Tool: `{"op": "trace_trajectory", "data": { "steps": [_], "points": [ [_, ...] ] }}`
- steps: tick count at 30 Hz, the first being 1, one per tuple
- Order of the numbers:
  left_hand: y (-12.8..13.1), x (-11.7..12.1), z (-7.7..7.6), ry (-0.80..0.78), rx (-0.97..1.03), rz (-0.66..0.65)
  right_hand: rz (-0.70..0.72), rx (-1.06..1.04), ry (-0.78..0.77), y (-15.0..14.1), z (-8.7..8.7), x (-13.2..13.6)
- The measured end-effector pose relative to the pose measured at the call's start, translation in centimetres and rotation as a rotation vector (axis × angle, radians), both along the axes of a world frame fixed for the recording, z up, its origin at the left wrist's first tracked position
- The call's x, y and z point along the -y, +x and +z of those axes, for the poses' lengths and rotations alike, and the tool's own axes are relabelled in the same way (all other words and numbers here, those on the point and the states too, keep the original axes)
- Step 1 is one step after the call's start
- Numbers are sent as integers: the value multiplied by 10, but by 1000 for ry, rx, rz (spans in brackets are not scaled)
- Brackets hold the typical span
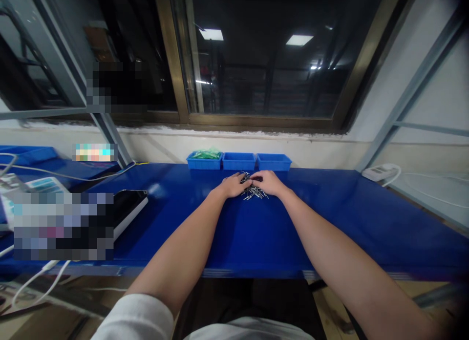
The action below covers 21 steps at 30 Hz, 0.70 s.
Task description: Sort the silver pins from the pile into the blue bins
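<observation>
A loose pile of thin, shiny metal rods [256,193], like small pins, lies on the blue table [256,237]. My left hand [233,185] rests against the left side of the pile, its fingers stretched out over the pieces. From the right, my right hand [270,182] reaches in with fingers bent and the thumb drawn towards them at the pile's edge. What its fingertips pinch is too small to make out. Both hands are close together, the thumbs nearly meeting above the metal.
Three blue bins stand along the wall: a left bin [205,164] holding green plastic bags [207,155], a middle bin [239,163] and a right bin [274,163]. A black-topped device [130,205] with cables lies left; a white power strip [381,172] lies right. Metal posts flank the table.
</observation>
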<state>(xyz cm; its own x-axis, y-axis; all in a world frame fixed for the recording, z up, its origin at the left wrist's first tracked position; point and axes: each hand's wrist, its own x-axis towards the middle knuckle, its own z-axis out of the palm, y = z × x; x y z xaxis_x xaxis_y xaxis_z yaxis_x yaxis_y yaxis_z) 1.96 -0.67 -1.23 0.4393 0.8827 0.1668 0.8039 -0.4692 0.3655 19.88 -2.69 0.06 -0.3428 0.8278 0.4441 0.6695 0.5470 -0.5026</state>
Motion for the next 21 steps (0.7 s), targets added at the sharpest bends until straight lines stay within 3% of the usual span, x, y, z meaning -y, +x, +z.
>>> {"op": "trace_trajectory", "data": {
  "steps": [9,16,21],
  "points": [
    [1,1,0,-9,-35,5,-44,86,94,-2,-1,-4],
    [7,12,14,294,75,-49,-177,-187,146,-7,6,-3],
    [8,14,20,415,122,-92,-188,-369,80,-8,5,-10]
  ]
}}
